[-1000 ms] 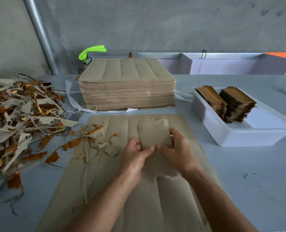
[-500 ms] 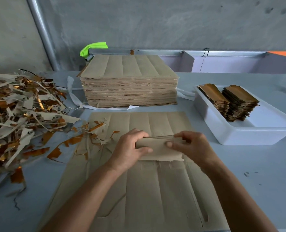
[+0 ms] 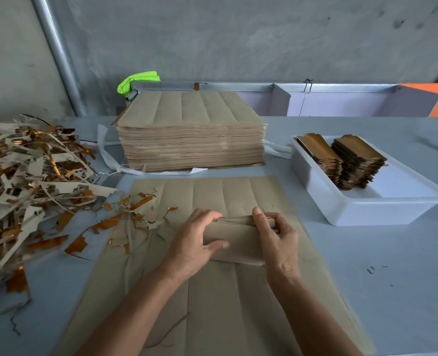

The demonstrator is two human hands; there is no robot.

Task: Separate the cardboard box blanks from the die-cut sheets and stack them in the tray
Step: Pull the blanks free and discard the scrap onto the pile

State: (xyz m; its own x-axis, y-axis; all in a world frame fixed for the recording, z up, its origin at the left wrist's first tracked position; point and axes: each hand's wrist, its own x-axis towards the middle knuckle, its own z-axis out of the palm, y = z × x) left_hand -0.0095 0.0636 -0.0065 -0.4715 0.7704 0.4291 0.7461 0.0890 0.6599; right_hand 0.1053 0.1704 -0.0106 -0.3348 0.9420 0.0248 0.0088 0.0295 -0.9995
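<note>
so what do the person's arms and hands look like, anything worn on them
Both forearms are bare as far as the frame shows, with no sleeves visible. The left hand and right hand wear no gloves, and no rings, watch or wristband can be seen. No tape or markings show either.

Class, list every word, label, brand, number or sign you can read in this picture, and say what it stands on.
None can be read: no print shows on the stack of die-cut sheets, the blanks both hands hold, the white tray, the scrap pile or the wall.
</note>
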